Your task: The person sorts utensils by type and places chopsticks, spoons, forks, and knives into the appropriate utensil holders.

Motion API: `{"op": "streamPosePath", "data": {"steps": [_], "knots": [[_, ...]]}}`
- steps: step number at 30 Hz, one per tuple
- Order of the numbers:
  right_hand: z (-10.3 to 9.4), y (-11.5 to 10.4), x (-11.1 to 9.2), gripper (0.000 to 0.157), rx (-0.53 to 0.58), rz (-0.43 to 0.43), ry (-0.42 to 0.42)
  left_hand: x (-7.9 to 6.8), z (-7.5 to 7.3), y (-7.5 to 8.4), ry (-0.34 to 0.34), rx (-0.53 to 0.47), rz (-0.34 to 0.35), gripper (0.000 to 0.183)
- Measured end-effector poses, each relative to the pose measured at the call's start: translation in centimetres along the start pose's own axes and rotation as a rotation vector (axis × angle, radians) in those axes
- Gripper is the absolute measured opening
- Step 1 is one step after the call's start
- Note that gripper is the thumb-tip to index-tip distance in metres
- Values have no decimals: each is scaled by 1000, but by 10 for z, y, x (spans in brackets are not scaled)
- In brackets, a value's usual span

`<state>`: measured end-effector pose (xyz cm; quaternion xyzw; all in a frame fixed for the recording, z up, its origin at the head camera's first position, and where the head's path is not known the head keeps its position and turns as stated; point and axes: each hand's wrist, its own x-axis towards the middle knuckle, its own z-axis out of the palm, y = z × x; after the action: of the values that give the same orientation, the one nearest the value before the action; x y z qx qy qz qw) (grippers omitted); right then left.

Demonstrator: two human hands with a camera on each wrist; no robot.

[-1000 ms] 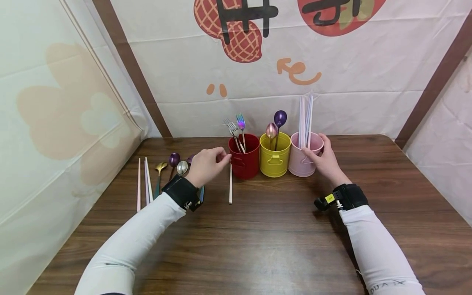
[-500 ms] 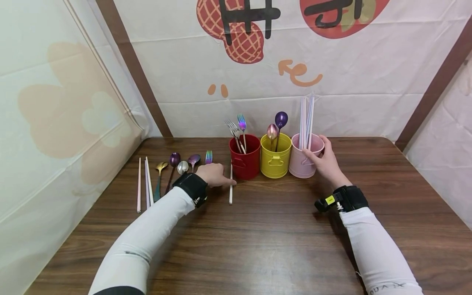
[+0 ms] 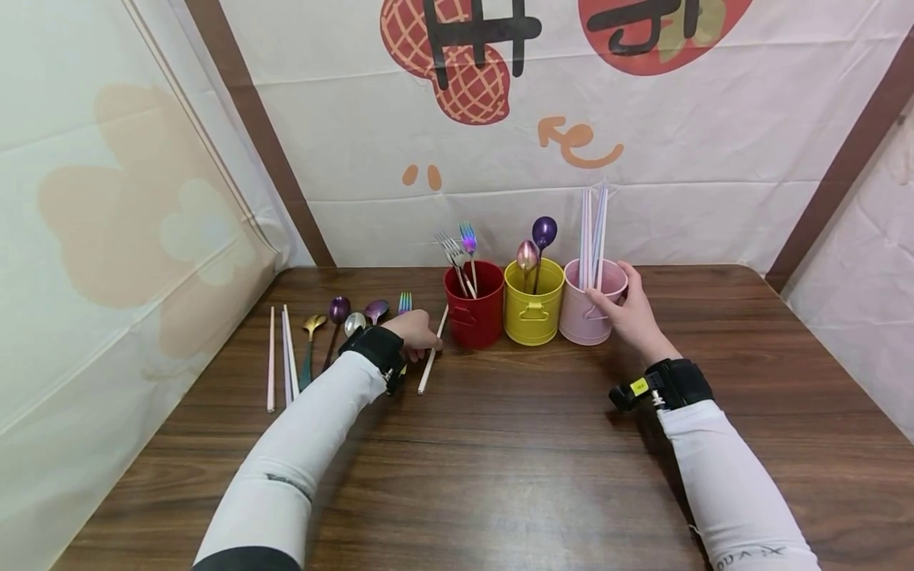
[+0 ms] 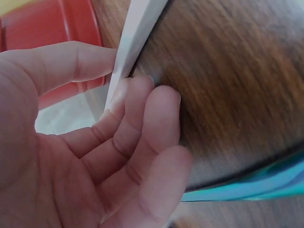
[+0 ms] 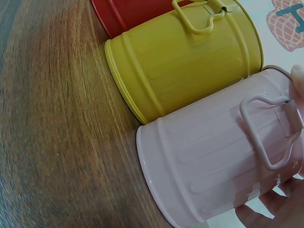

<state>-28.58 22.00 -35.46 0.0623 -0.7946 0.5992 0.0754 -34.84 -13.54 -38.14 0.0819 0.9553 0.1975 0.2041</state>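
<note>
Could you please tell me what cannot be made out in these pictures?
Head view: the handle of the loose fork, hidden by the left hand.
Head view: the lower ends of the chopsticks in the pink cup, hidden by its wall.
Left wrist view: a teal strip, cut off by the right edge, too blurred to identify.
Right wrist view: most of the red cup, cut off by the top edge.

Left grip (image 3: 416, 331) on white chopstick (image 3: 428, 373)

Behind the brown wooden table (image 3: 514, 460) hangs a white cloth (image 3: 343, 143) (bearing a red crosshatched print (image 3: 474, 99)).
</note>
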Motion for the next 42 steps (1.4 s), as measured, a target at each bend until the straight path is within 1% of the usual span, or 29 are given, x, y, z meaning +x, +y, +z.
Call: {"op": "streamPosePath", "data": {"steps": [2, 4, 8, 10, 13, 14, 17, 19, 21, 23, 25, 29, 31, 33, 36, 38, 40, 42], "knots": [[0, -1, 0, 79, 2, -1, 4, 0, -1, 0, -4, -25, -4, 21], [-2, 3, 2, 79, 3, -2, 5, 1, -3, 0, -9, -42, -13, 21], [-5, 22, 13, 82, -18, -18, 6, 3, -3, -3, -28, -80, -30, 20], [-6, 32, 18, 83, -34, -23, 6, 4, -2, -8, -45, -124, -41, 21], [-6, 37, 21, 84, -42, -30, 13, 1, -3, -15, -82, -249, -39, 21], [-6, 37, 21, 84, -45, -31, 17, -1, -3, -17, -96, -296, -28, 22], [-5, 36, 20, 84, -45, -41, 28, -9, -6, -21, -153, -486, -13, 22], [-4, 35, 20, 84, -48, -48, 31, -14, -7, -25, -186, -595, -3, 22], [-3, 34, 19, 83, -48, -52, 33, -18, -8, -29, -195, -667, 11, 23], [-3, 34, 19, 83, -50, -52, 33, -22, -9, -32, -181, -710, 42, 25], [-3, 34, 18, 83, -51, -51, 35, -26, -10, -33, -150, -743, 73, 30], [-3, 35, 18, 83, -47, -46, 38, -37, -12, -30, -73, -866, 112, 36], [-4, 35, 18, 83, -47, -50, 39, -41, -13, -27, -17, -940, 128, 31], [-4, 36, 18, 83, -48, -53, 40, -45, -14, -22, 56, -1015, 146, 22], [-4, 35, 18, 82, -48, -55, 41, -50, -15, -15, 211, -1092, 183, 12], [-4, 35, 19, 81, -45, -53, 40, -53, -16, -10, 330, -1128, 226, 12], [-3, 35, 19, 82, -43, -50, 35, -55, -18, -5, 455, -1155, 300, 13], [-3, 35, 19, 82, -40, -48, 31, -59, -21, 1, 574, -1181, 396, 13]]}}
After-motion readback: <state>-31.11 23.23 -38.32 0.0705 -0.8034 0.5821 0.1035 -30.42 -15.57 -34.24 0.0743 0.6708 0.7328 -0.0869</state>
